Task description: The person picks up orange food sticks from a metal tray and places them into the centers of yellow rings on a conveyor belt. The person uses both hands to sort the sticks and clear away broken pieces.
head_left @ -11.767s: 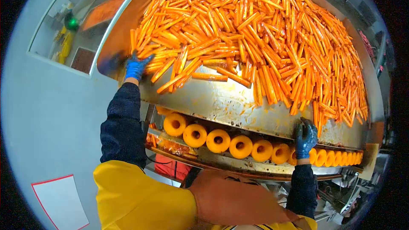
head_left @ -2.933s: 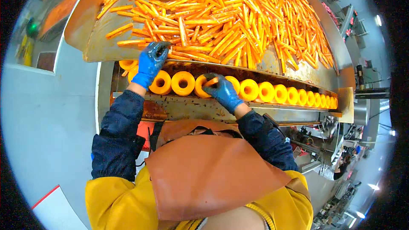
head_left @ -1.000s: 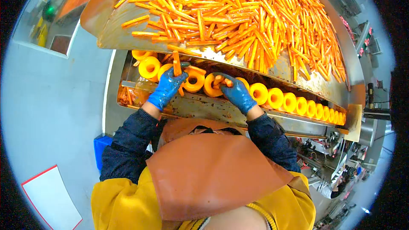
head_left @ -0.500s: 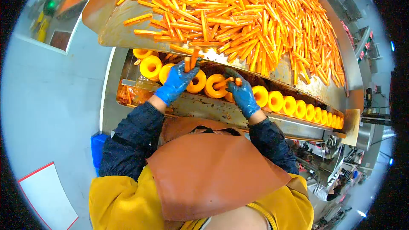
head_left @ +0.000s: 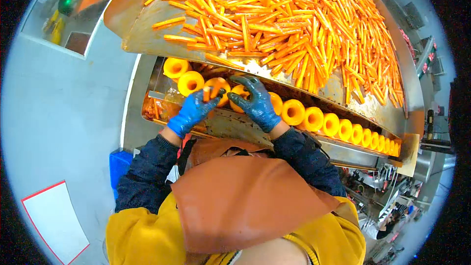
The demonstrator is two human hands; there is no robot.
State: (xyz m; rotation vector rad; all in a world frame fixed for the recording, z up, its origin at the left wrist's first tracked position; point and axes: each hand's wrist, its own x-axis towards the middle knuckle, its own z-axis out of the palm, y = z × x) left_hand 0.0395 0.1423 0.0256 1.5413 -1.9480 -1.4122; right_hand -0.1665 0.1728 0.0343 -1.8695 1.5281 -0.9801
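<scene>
My left hand [head_left: 192, 110], in a blue glove wet with dark sauce, pinches short orange sticks [head_left: 206, 93] over a yellow ring-shaped cup [head_left: 223, 86]. The sticks are slightly blurred, so I cannot tell their number. Just to the right, my right hand [head_left: 259, 108] is open, thumb and fingers apart around a neighbouring yellow cup [head_left: 239, 99], partly hidden by the glove. No stick shows in its fingers. Above both hands, a heap of glossy orange sticks [head_left: 294, 24] lies on a sloping metal tray [head_left: 142, 27].
Yellow cups [head_left: 314, 119] run in a row along a metal trough, curving away to the right. Sauce and scraps [head_left: 153, 109] lie at the trough's left end. A blue bin [head_left: 120, 164] stands on the floor at left. Machinery [head_left: 382, 186] is at lower right.
My right hand has moved left, and the sticks it held no longer show in it. My left hand has lowered its sticks toward a cup. The view has shifted slightly.
</scene>
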